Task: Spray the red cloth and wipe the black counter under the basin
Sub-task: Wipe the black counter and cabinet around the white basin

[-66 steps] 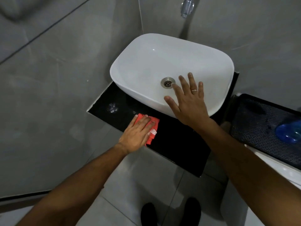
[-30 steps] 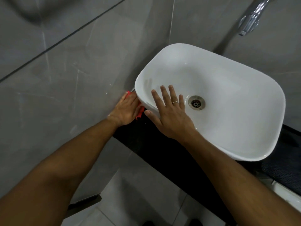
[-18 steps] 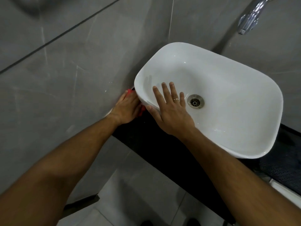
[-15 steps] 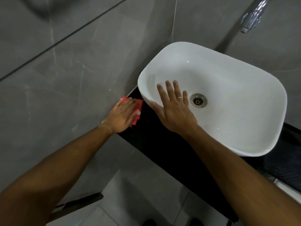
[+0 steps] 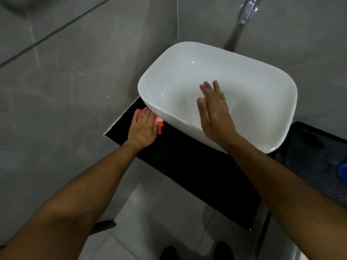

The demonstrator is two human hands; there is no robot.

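Note:
The black counter (image 5: 187,166) runs under a white basin (image 5: 244,76) set against grey wall tiles. My left hand (image 5: 143,126) lies flat on the red cloth (image 5: 160,126), pressing it onto the counter's left end, right beside the basin's near-left corner. Most of the cloth is hidden under the palm. My right hand (image 5: 214,111) hovers over the basin's front rim with fingers straight and close together, holding nothing. A ring shows on one finger.
A chrome tap (image 5: 247,10) sticks out of the wall above the basin. To the right stands a black mesh-topped surface (image 5: 315,162) with a blue object (image 5: 342,172) at the frame edge. Grey floor tiles and my dark shoes (image 5: 169,253) lie below.
My left hand has slid the cloth from the counter's far left corner at the wall toward the basin's front. My right hand has shifted right along the basin rim and lifted.

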